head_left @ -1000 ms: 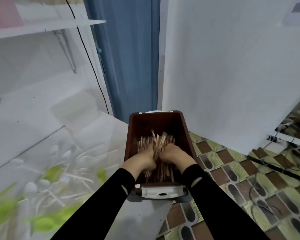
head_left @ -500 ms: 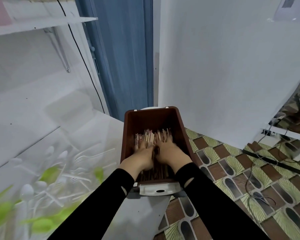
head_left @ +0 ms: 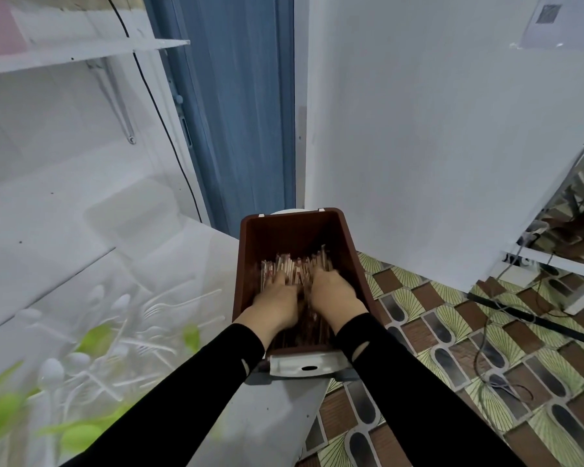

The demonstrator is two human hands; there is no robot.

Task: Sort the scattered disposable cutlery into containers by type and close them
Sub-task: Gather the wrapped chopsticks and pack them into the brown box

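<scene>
My left hand (head_left: 277, 301) and right hand (head_left: 332, 293), clutching bundle second ago, now flat, fingers straight, pressing chopsticks (head_left: 297, 264) down inside brown container (head_left: 347, 244). Chopsticks settled; white cutlery (head_left: 122, 308) unsorted on surface (head_left: 270, 419).

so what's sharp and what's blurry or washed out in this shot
Head view: the brown container is sharp; the left hand and right hand smear slightly where they meet the wrapped sticks; the white cutlery lower left is washed out and blurred; the wide lens bows the blue door.
</scene>
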